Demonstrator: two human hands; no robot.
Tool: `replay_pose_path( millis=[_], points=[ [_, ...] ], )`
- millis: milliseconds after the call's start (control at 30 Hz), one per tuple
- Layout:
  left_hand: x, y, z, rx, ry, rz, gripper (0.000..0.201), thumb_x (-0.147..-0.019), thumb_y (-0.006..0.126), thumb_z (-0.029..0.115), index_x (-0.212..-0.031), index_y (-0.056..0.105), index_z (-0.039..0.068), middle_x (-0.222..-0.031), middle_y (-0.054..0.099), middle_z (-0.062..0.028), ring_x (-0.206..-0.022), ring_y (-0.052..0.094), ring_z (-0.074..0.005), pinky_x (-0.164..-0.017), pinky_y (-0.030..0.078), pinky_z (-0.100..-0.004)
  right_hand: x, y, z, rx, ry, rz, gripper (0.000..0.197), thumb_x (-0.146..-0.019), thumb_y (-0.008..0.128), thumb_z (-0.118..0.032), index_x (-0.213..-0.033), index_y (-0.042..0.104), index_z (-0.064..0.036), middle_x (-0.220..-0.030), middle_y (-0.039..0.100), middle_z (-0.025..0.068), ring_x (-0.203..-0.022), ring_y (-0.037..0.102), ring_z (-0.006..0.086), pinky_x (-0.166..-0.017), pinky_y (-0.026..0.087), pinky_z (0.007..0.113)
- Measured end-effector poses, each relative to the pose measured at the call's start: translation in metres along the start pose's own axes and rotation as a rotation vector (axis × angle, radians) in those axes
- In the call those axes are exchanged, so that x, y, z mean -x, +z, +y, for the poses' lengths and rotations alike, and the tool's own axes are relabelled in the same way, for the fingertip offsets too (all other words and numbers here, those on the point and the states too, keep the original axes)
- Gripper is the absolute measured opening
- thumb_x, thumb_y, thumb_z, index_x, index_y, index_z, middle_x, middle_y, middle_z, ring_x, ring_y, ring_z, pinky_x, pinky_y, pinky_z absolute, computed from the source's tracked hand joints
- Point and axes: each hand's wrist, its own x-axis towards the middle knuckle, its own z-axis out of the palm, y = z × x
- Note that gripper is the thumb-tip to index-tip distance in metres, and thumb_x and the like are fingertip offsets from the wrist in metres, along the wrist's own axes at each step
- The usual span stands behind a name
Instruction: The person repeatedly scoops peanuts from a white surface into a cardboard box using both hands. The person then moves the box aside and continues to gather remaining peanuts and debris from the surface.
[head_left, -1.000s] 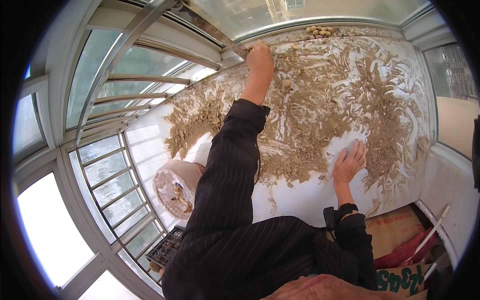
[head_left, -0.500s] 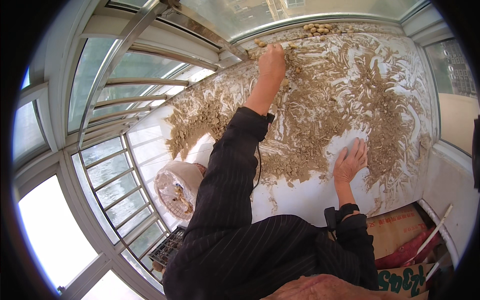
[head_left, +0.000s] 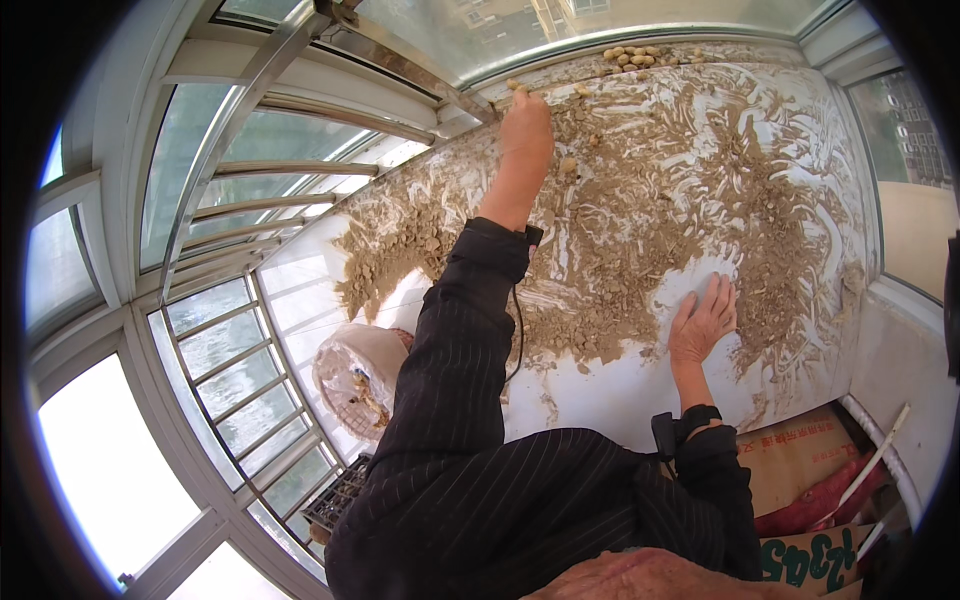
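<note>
My left hand (head_left: 527,128) reaches to the far left of a white surface (head_left: 600,385) strewn with brown soil (head_left: 640,240). Its fingers are closed beside small tan, rounded lumps (head_left: 513,85) at the far edge. The fingertips are mostly hidden, so whatever they hold does not show. Another tan lump (head_left: 568,165) lies on the soil close to that hand. My right hand (head_left: 704,322) rests flat on a bare white patch at the soil's near edge. Its fingers are stretched out, and nothing is in it.
Several more tan lumps (head_left: 632,55) sit along the far window ledge. Metal rails (head_left: 290,168) and windows border the left. A basket with a pale liner (head_left: 352,385) stands beside my left forearm. Cardboard (head_left: 795,455) and a red bag (head_left: 815,500) lie at lower right.
My left hand has shifted slightly left along the far edge, toward the lumps there. My right hand has stayed in place on the white surface.
</note>
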Motion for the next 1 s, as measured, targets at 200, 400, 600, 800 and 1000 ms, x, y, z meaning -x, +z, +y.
replay_pose_path(
  millis=[200,400,600,800,1000],
  points=[
    [-0.016,-0.013,0.026,0.127,0.121,0.209,0.021,-0.085,0.061,0.009,-0.104,0.063,-0.001,-0.105,0.063,-0.0174,-0.091,0.067,-0.0379,-0.076,0.053,-0.0475,0.0,0.0,0.0,-0.002,0.005,-0.005,0.051,-0.096,0.052,-0.021,-0.143,0.042,-0.0042,-0.149,0.038,0.0146,-0.139,0.032,0.034,-0.11,0.024,0.052],
    [-0.048,-0.017,-0.014,-0.456,-0.067,-0.005,0.027,-0.087,0.059,0.019,-0.108,0.064,0.003,-0.113,0.066,-0.0157,-0.099,0.067,-0.0334,-0.087,0.043,-0.0578,-0.001,-0.002,-0.001,-0.001,0.007,-0.012,0.051,-0.095,0.053,-0.021,-0.142,0.042,-0.0041,-0.149,0.038,0.0149,-0.139,0.033,0.0341,-0.11,0.025,0.052],
    [-0.068,0.008,-0.025,-0.321,-0.2,-0.174,0.031,-0.09,0.056,0.022,-0.113,0.064,0.003,-0.119,0.064,-0.0151,-0.114,0.061,-0.0327,-0.089,0.041,-0.0577,-0.001,-0.002,-0.001,0.0,0.01,-0.013,0.052,-0.095,0.054,-0.021,-0.142,0.042,-0.0044,-0.15,0.038,0.0146,-0.139,0.034,0.0336,-0.109,0.025,0.051],
    [-0.059,0.01,-0.025,-0.433,-0.011,-0.163,0.036,-0.089,0.058,0.022,-0.119,0.06,0.003,-0.117,0.062,-0.015,-0.108,0.063,-0.0329,-0.083,0.043,-0.0583,-0.001,-0.002,-0.001,0.0,0.009,-0.021,0.053,-0.095,0.053,-0.022,-0.143,0.041,-0.0046,-0.15,0.038,0.0147,-0.139,0.033,0.0337,-0.109,0.025,0.051],
    [-0.044,-0.007,-0.01,-0.407,-0.035,-0.131,0.031,-0.088,0.058,0.015,-0.117,0.061,0.005,-0.118,0.061,-0.0125,-0.104,0.065,-0.0327,-0.086,0.043,-0.0582,0.0,-0.003,-0.001,-0.008,0.008,-0.027,0.052,-0.096,0.053,-0.021,-0.144,0.04,-0.0045,-0.15,0.037,0.0149,-0.139,0.032,0.0339,-0.11,0.024,0.052]
  ],
)
